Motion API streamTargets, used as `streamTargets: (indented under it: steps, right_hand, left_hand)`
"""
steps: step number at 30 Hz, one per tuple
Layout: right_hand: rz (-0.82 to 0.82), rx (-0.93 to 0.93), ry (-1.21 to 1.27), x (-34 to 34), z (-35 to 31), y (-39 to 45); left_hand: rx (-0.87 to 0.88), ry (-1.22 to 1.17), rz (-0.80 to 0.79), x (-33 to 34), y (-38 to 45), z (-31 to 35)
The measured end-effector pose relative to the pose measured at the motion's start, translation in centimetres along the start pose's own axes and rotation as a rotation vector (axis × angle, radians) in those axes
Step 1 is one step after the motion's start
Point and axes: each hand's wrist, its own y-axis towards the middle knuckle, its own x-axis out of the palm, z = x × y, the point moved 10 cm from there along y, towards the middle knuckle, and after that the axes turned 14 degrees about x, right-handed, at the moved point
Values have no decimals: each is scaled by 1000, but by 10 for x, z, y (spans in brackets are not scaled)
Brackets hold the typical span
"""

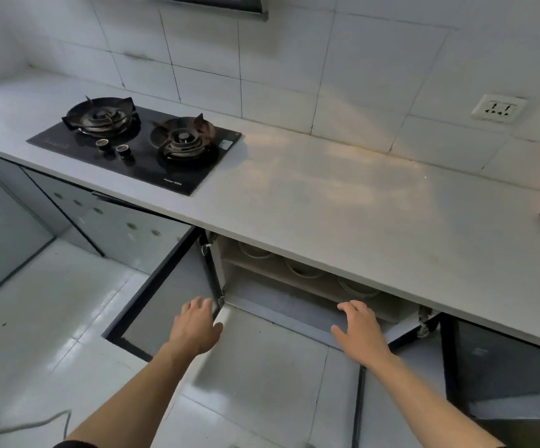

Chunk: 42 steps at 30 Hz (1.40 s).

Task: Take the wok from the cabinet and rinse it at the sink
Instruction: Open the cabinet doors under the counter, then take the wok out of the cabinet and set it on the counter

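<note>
Both your grips are spread and empty: left hand (194, 321) by the open door (165, 286), right hand (359, 328) before the cabinet (294, 305); bowls (301, 270) sit beyond, no wok seen

bowls (301, 270) half hidden under countertop (327, 205)

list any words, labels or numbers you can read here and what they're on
None can be read.
Black glass gas hob: white print at its front edge, too blurred.
Pale sticker at the hob's right edge: too small.
White wall socket: no lettering visible.
</note>
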Motion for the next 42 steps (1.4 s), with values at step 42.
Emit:
streamTargets:
  steps: [42]
  right_hand:
    - [206, 260, 46, 401, 261, 334]
  left_hand:
    - [632, 36, -106, 484, 399, 144]
